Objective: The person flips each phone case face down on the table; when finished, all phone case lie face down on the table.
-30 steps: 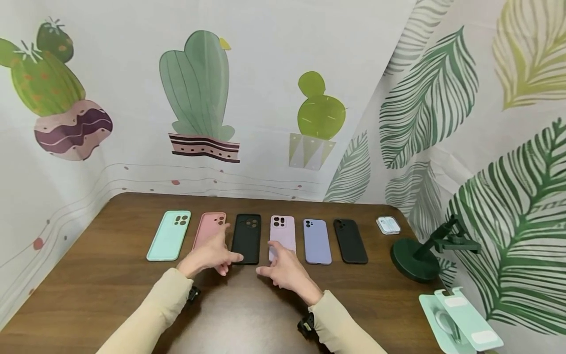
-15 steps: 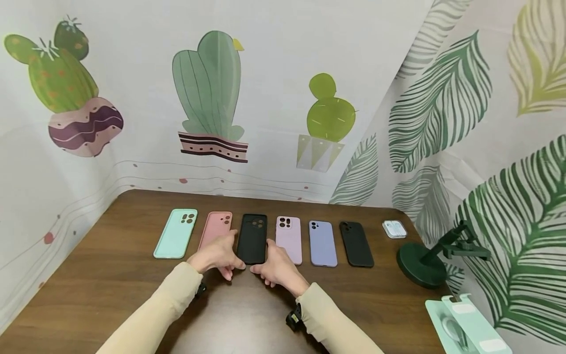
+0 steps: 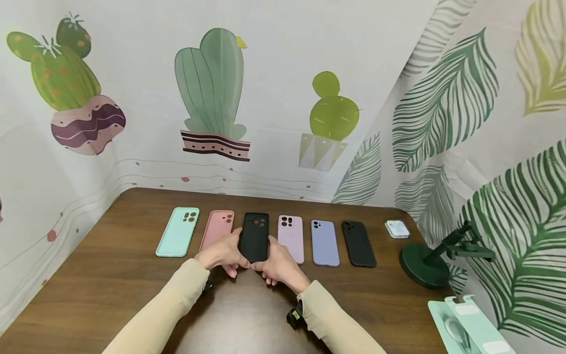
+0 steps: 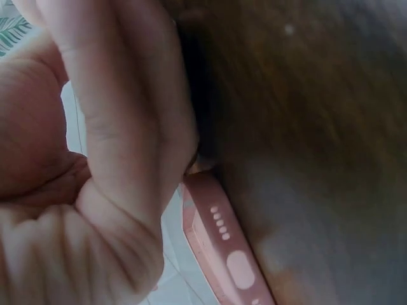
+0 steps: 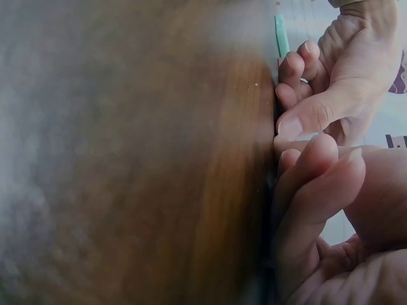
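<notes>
A black phone case [image 3: 255, 236] with camera cutouts lies third from the left in a row of phone cases. My left hand [image 3: 224, 250] holds its lower left side, thumb at the bottom edge. From the other side, my right hand [image 3: 278, 260] holds the lower right corner, and the two thumb tips almost meet below it. Left of it, a pink phone case [image 3: 217, 228] is partly covered by my left hand; its bottom edge with speaker holes shows in the left wrist view. A lilac phone case [image 3: 292, 238] lies just right, partly behind my right hand.
A mint case [image 3: 178, 232] lies at the row's left end; a periwinkle case [image 3: 325, 243] and another black case [image 3: 359, 243] lie to the right. Farther right are a small white box [image 3: 397, 229], a dark green stand [image 3: 424, 265] and a mint folding stand [image 3: 470, 324].
My right hand has moved left from the lilac case to the black case's lower right corner. My left hand has closed in on its left side. The head view has shifted slightly.
</notes>
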A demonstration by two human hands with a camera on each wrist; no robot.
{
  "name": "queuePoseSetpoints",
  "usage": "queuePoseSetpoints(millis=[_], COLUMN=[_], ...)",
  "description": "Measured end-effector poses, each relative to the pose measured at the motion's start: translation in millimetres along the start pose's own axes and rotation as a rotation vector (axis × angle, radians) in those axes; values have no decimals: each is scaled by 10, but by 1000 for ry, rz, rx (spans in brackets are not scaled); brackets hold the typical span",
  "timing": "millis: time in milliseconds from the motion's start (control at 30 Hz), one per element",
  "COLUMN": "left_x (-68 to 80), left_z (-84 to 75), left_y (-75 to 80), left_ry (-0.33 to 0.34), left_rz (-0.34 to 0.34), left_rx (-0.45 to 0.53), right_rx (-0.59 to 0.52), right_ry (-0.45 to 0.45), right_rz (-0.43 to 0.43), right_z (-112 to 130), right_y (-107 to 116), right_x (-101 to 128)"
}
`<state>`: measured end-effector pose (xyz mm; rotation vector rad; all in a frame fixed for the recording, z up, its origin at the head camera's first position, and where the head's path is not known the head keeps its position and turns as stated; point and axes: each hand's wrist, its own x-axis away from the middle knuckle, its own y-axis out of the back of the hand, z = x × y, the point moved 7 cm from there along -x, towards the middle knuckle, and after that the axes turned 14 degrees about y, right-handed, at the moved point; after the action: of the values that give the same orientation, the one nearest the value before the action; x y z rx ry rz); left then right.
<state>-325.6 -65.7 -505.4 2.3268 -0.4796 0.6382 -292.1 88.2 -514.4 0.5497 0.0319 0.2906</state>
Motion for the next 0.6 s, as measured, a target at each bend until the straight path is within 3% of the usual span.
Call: queuePoseSetpoints(millis=[267,600], left_x=[18,20], left_z=[11,74], left_y=[-32,-17], left_ry=[-4,-19], left_rz=[24,67], left_rx=[9,11], right_rx=[-87,-19], right_ry=[3,31], right_rz=[-17,-35], right_z=[-21,30], right_y=[0,38], right_x=[44,105])
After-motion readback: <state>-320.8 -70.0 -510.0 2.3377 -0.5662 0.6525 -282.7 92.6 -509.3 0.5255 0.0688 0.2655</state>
